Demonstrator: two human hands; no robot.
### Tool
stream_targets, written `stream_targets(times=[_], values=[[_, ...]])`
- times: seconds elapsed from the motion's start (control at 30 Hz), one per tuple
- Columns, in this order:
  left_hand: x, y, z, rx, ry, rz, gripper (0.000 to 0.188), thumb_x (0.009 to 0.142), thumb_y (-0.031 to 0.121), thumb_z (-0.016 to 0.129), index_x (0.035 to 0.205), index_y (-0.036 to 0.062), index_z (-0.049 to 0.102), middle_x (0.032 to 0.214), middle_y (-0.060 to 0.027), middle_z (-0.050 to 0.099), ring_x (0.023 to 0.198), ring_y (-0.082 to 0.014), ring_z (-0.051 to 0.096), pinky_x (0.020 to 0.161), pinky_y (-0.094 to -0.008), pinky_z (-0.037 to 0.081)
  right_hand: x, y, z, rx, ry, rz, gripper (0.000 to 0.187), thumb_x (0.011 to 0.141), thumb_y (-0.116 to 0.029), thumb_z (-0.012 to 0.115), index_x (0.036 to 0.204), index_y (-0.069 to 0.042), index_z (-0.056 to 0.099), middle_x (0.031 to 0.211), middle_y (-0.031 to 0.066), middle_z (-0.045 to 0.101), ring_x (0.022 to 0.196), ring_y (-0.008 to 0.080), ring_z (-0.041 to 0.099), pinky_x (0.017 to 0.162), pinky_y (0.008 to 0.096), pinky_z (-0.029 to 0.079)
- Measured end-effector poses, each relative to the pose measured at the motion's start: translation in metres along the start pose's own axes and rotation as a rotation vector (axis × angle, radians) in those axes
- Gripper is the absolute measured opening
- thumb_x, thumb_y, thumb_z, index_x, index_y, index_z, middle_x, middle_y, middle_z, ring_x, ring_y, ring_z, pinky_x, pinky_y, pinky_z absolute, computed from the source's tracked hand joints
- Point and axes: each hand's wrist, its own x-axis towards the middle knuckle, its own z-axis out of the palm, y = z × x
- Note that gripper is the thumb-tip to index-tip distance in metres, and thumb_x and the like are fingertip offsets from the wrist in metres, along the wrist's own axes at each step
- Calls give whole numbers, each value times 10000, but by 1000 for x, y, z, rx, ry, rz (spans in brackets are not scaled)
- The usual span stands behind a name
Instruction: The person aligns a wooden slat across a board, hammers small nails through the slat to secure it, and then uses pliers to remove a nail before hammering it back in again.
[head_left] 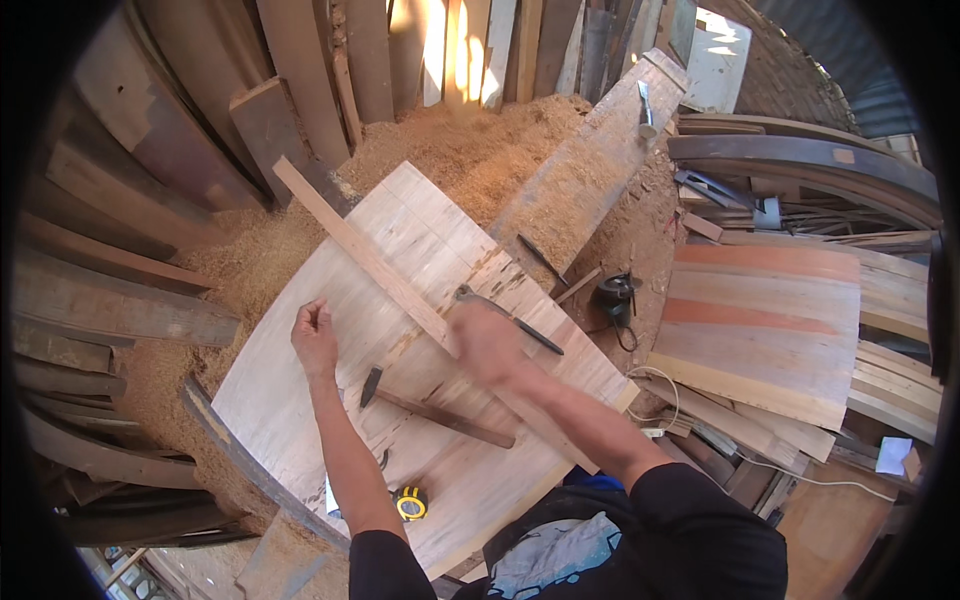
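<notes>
A wide pale wooden panel (290, 400) lies in front of me. A long narrow wooden strip (350, 240) crosses it diagonally. Over the panel's left part is my left hand (316, 338), its fingertips pinched together; anything between them is too small to make out. My right hand (485, 343), smeared by motion, is over the strip near the panel's middle, its fingers not readable. Just beyond it lies a dark long-handled metal tool (535, 335), partly covered by that hand. A hammer (435, 415) with a wooden handle rests between my forearms. Beside my left forearm sits a yellow-and-black tape measure (410, 503).
Sawdust (450, 150) covers the ground beyond the panel. A dusty plank (560, 190) runs toward the far right, bearing another tool (646, 108). Boards (130, 290) lean along the left and far sides. A black power tool (613, 297) and a reddish-striped panel (760, 330) are at right.
</notes>
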Motion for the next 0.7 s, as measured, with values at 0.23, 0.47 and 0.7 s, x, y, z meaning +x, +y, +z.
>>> stream_targets(times=[0.23,0.47,0.7], values=[[0,14,41,379,101,333,202,1032,179,623,1064,-9,687,897,-45,667,818,-135,609,759,-290,509,85,293,-67,-296,403,420,281,949,-290,593,1009,-47,721,1022,251,706,978,425,692,852,510,564],[-6,10,36,205,241,78,155,1002,164,671,1025,12,690,868,-20,662,774,-117,577,742,-278,508,108,298,-60,-235,490,319,317,972,-307,598,1060,-16,689,1012,278,693,985,451,678,857,528,541],[39,10,40,468,306,230,157,978,188,687,1029,40,695,974,-90,717,939,-213,666,839,-366,526,-12,97,-62,-34,139,-116,192,945,-238,659,1011,-58,670,965,201,664,876,406,666,748,497,534]])
